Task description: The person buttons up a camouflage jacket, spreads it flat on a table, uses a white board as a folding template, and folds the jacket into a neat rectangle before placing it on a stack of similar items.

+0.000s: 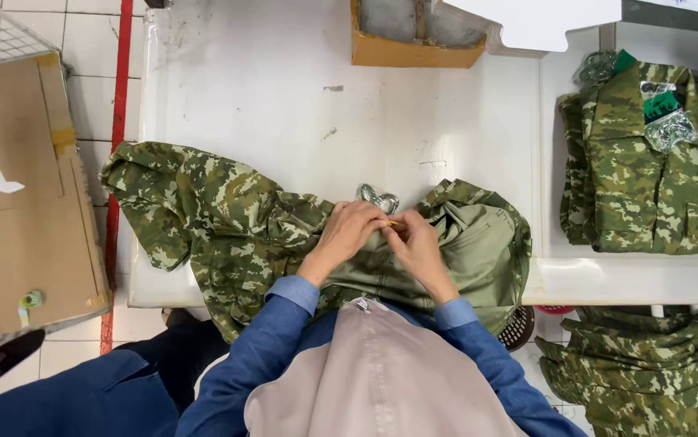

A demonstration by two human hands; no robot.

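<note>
Spread across the white table [268, 89] so its plain lining faces up, the camouflage jacket [227, 218] sits under both hands, left hand [347, 231] and right hand [415, 243] pinching what looks like a small yellow pin [392, 222] at its middle.

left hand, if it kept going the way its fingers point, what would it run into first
The left hand points right, toward the right hand, which it nearly touches already, over the camouflage garment. Depth is unclear.
</note>
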